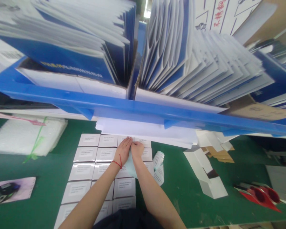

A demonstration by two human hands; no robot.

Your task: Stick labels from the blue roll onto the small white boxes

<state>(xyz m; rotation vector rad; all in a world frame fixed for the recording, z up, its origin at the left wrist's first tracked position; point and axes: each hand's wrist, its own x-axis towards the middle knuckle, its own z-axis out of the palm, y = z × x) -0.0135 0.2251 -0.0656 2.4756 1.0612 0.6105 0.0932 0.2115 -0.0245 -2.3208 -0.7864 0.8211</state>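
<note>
- Small white rectangular cardboard boxes (85,154): laid flat in a tight grid on the green table mat (50,171), several rows deep. Every face in view carries a pale printed label, so most of the set looks finished.
- Top-row box (121,140): sits under the fingertips at the far edge of the grid. Judged the item in hand.
- Left hand (122,152): red thread at the wrist, fingers straight and close together, laid flat on that box.
- Right hand (137,149): knuckles up, fingers curled, tips meeting the left's. Cannot tell whether it pinches anything.
- Pale blue-green paper sheet (131,167): lies between the forearms over the middle boxes.
- White roll of paper labels (158,159): just right of the grid, strip trailing.
- Open white folding carton (206,178), red-handled scissors (261,194), clear bubble-wrap bag (26,138), dark handheld device (2,191): scattered around, apart from the hands.
- Long blue plastic crate (157,109) of blue-and-white folded cartons (200,63): overhangs the table's far edge.
- Hidden or unclear: label text is unreadable; the arms cover the boxes beneath them; the nearest row is cut off; the count left is unknown.
</note>
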